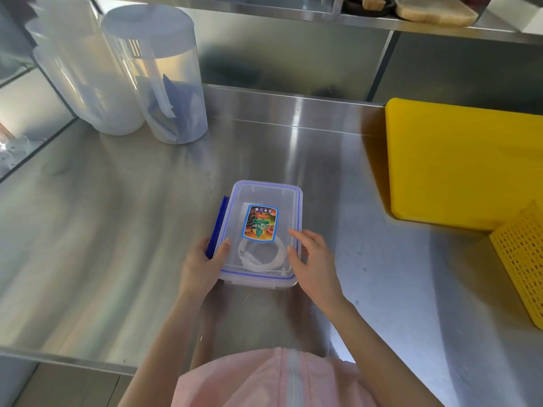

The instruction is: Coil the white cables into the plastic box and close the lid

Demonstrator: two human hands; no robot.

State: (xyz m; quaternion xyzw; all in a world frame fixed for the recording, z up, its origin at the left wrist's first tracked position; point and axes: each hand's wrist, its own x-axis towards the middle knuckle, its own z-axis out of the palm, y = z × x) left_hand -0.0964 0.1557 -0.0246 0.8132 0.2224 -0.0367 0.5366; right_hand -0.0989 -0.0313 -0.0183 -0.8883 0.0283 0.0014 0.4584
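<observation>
A clear plastic box (264, 198) with a blue-trimmed lid and a colourful sticker (260, 222) sits mid-counter. The lid lies on top of it. Through the lid I see the coiled white cables (261, 255) at the near end of the box. My left hand (202, 262) grips the box's left near side, fingers on the blue side latch (217, 224), which sticks out, thumb on the lid. My right hand (313, 259) rests on the lid's right near edge with fingers spread, covering that side's latch.
The steel counter (117, 245) holds two tall clear plastic jugs (164, 80) at the back left. A yellow cutting board (458, 163) and a yellow perforated basket (523, 259) lie to the right. A steel shelf runs overhead at the back.
</observation>
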